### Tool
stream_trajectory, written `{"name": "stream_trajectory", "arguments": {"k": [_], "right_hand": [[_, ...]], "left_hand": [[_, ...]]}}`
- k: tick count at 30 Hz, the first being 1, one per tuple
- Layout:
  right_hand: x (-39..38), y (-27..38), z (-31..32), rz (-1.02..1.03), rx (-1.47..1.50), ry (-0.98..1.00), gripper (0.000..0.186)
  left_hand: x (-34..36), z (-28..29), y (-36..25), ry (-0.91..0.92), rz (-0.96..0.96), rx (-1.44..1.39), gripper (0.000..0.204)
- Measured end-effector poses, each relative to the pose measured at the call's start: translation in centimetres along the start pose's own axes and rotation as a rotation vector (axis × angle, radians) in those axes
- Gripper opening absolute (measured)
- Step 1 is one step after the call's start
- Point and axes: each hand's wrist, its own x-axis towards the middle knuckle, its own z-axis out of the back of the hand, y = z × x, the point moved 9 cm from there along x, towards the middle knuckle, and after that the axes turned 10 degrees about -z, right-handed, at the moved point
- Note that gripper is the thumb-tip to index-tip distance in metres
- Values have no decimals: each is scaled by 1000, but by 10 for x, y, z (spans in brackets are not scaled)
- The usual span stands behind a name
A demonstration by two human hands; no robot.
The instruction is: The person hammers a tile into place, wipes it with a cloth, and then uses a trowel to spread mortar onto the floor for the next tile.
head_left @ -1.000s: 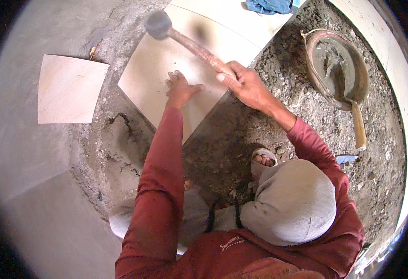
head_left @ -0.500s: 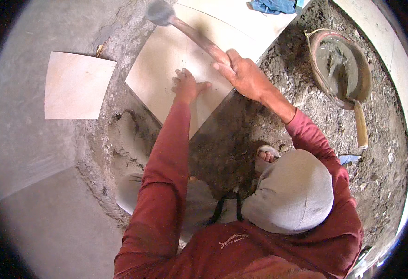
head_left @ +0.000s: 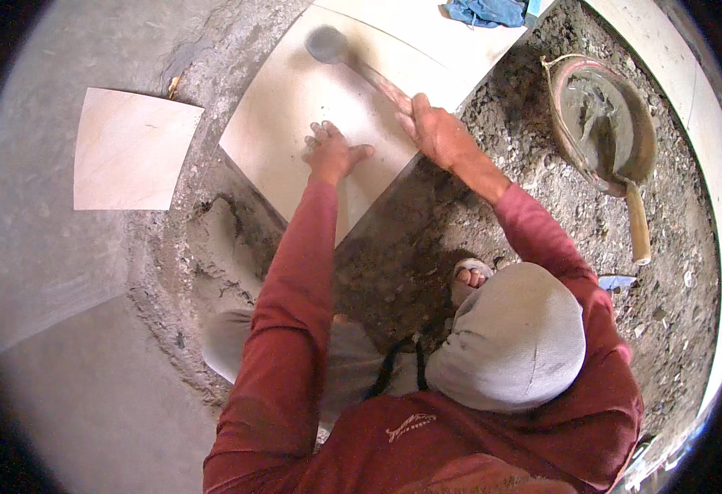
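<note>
Head view, left hand [head_left: 334,154]: spread flat on the pale tile [head_left: 291,107], fingers splayed and thumb out, grasping nothing. Could get bruised by a stray blow of the mallet [head_left: 373,81].
Right hand [head_left: 441,136]: closed around the wooden handle. Could lose control of the swing if gripped too loosely or sweaty.
Mallet: slanting across the far half of the pale tile, dark head outermost; hard to tell whether touching or just above. Could chip or crack the glossy face if brought down too hard or near an edge.
Pale tile: lying under the left hand, near corner pointing at the dark soil [head_left: 385,284]. Could sink or rock at that corner if poorly supported; cannot tell how firmly bedded. Could also creep out of line with the neighbouring tile [head_left: 451,49] if pressed unevenly.
Bucket [head_left: 647,148]: standing on rubble at right, with grey mix [head_left: 587,107] inside and a trowel [head_left: 638,226] over the rim. Could spill if knocked.
</note>
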Motion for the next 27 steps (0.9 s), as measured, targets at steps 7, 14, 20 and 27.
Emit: {"name": "stream_trajectory", "arguments": {"k": [7,14,20,27], "right_hand": [[-25,74,37,98,109,-69,44],[4,45,3,0,17,70,45],[-26,47,-7,70,47,29,45],[-13,70,1,49,75,133,44]], "left_hand": [[-7,-1,11,14,25,3,129],[4,0,12,-19,-16,8,129],[-6,-5,7,-10,-1,-65,125],[-5,-13,20,-105,-76,-27,126]]}}
